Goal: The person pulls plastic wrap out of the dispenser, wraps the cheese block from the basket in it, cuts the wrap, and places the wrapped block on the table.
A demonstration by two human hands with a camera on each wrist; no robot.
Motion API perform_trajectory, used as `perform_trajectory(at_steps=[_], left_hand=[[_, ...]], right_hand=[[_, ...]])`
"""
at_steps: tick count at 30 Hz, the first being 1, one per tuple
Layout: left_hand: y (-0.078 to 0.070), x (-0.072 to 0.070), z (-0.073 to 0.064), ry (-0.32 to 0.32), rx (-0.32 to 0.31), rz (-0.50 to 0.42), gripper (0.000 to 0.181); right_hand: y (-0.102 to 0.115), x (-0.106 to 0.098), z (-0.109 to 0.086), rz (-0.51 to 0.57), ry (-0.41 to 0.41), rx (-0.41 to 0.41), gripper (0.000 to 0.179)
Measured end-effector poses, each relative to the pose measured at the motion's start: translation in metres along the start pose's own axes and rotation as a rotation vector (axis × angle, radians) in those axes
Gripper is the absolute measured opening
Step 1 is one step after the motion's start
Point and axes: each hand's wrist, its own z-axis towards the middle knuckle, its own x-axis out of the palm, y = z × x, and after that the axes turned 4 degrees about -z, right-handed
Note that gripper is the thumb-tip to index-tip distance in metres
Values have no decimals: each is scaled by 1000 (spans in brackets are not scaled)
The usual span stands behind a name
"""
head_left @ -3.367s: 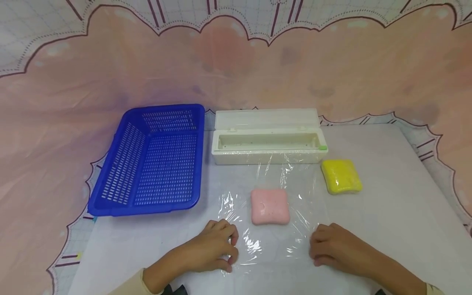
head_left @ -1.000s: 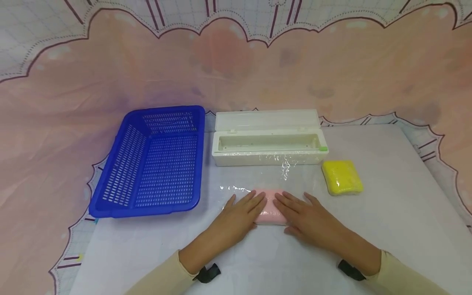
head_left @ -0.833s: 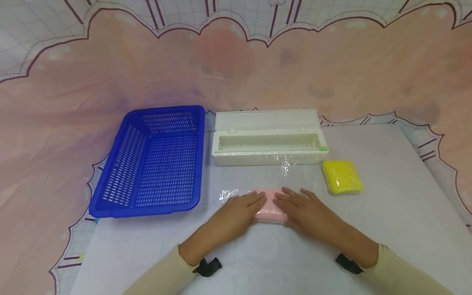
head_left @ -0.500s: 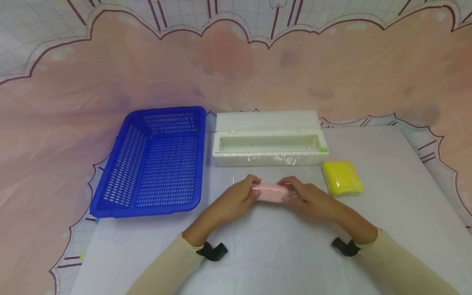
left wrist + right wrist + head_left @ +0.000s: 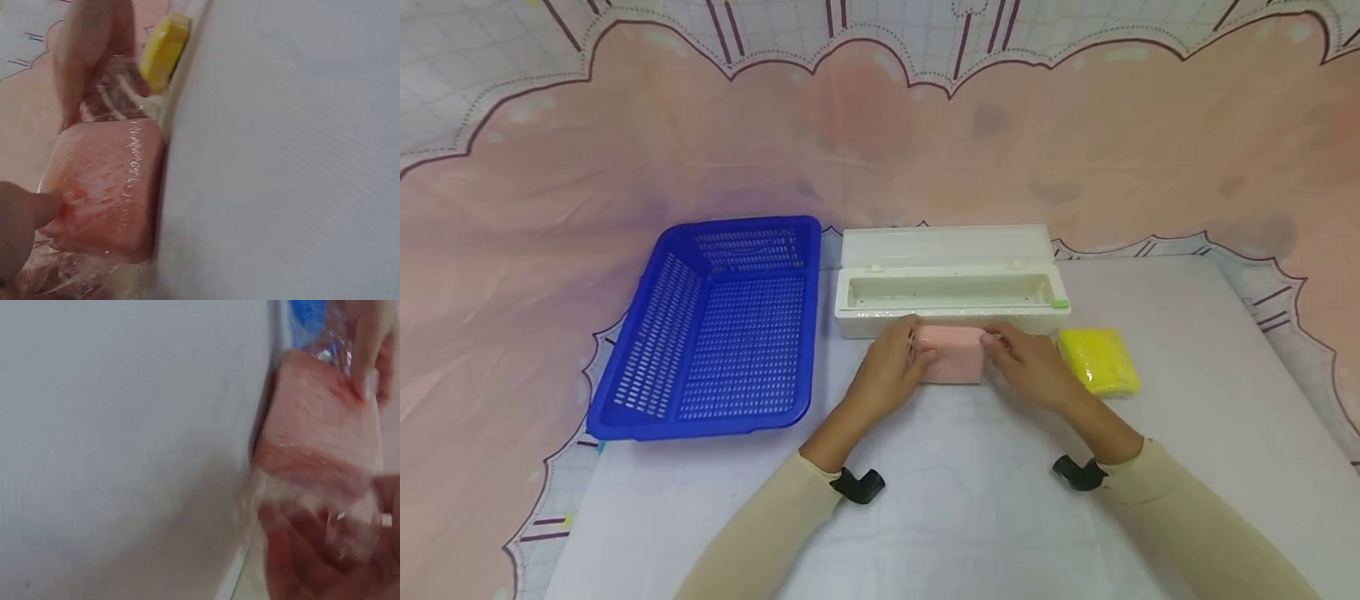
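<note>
Head view: left hand (image 5: pixel 883 373) and right hand (image 5: pixel 1032 367) grip the wrapped pink block (image 5: pixel 953 354). Yellow block (image 5: pixel 1101 362) lies at its three o'clock

A peach-pink backdrop (image 5: pixel 1120 142), mottled with blotches and lightly creased toward 9 o'clock, fills the view from 9 through 12 to 3 o'clock. Across its top, at 12 o'clock, runs a pale gridded band (image 5: pixel 895 29) with maroon stripes and a scalloped edge. A similar scalloped trim (image 5: pixel 1262 287) borders the white surface (image 5: pixel 955 533), which spreads toward 6 o'clock under soft, muted light.
</note>
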Motion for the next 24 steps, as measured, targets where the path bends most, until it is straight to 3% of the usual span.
perform_trajectory(at_steps=[3,6,10,17,21,24], left_hand=[[-1,1,2,-94,28,101,38],[-2,2,5,-147,54,153,29],[-2,3,7,-157,64,134,21],[-2,6,8,-139,55,117,16],[-10,1,9,-137,23,196,21],[-23,-4,15,-132,-8,300,27]], right_hand=[[4,2,1,-81,-157,-45,43],[9,3,2,-162,-245,-100,40],[12,3,7,-208,-241,-118,35],[4,6,14,-168,-192,-71,33],[0,1,10,-117,-227,-76,35],[-4,-9,4,-71,-324,-16,36]])
